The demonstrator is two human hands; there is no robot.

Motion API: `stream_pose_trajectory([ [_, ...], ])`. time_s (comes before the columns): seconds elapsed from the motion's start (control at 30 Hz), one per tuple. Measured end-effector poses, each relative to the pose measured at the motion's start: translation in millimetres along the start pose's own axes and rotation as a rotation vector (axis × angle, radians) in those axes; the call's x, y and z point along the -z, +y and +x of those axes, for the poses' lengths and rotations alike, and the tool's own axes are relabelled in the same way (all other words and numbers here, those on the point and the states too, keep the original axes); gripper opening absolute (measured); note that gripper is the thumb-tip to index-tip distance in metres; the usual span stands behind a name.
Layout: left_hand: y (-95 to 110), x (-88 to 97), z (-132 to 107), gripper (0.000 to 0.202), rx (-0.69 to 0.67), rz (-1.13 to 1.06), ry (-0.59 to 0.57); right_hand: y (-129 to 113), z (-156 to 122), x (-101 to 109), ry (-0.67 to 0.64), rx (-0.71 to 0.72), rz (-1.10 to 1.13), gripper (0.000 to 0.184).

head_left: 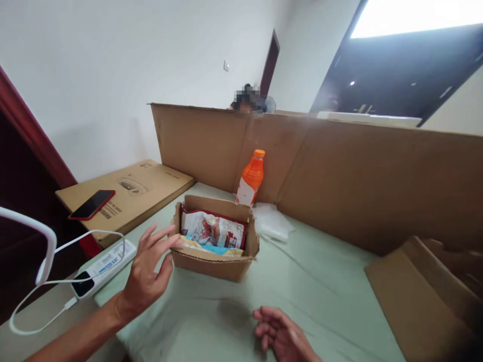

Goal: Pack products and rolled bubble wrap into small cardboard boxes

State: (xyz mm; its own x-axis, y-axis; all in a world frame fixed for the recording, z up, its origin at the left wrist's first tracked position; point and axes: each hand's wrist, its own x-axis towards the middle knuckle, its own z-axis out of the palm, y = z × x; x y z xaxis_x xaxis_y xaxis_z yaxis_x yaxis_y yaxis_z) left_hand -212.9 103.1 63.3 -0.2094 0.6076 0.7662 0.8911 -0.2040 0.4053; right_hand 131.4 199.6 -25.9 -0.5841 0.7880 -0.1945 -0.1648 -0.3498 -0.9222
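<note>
Green-covered bench (324, 281), cardboard wall behind. Small open box (217, 251) sits mid-bench with snack packets (213, 232) inside. Left hand (149, 271) at box's 9 o'clock, fingers spread, tips touching its edge. Right hand (281, 334) at 5 o'clock, loosely curled, empty. Orange bottle (251, 178) at 12 o'clock.

A: Box (215, 261)?
B: Small brown cardboard, open top, flaps up, upright on the green surface, mid-frame.
A: Inside?
B: Snack packets (213, 232), a red-and-white one on top, tilted toward the camera; something blue and yellow under it.
A: Full?
B: Packets reach about the rim. Print too blurry to read.
</note>
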Motion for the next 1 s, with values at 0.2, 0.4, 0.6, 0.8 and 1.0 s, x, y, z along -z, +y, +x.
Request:
stream_pose_trajectory([
  [0.2,8,-2.3,-73,0.072,0.297,-0.073,0.057,-16,-4,0,0.204,0.118,0.003,0.047],
  [0.4,-30,-47.7,-77,0.082,0.706,-0.51,-0.169,-17,-10,-34,0.148,0.144,-0.225,0.06],
  [0.6,-43,-81.3,-60,0.074,0.854,-0.676,-0.225,-27,3,-53,0.11,0.196,-0.345,0.06],
  [0.8,-35,-123.6,-31,0.059,0.809,-0.595,-0.136,-42,64,-16,0.136,0.278,-0.435,0.069],
  [1.0,-29,-148.5,-37,0.053,0.78,-0.495,-0.101,-76,133,78,0.59,0.387,-0.674,0.049],
])
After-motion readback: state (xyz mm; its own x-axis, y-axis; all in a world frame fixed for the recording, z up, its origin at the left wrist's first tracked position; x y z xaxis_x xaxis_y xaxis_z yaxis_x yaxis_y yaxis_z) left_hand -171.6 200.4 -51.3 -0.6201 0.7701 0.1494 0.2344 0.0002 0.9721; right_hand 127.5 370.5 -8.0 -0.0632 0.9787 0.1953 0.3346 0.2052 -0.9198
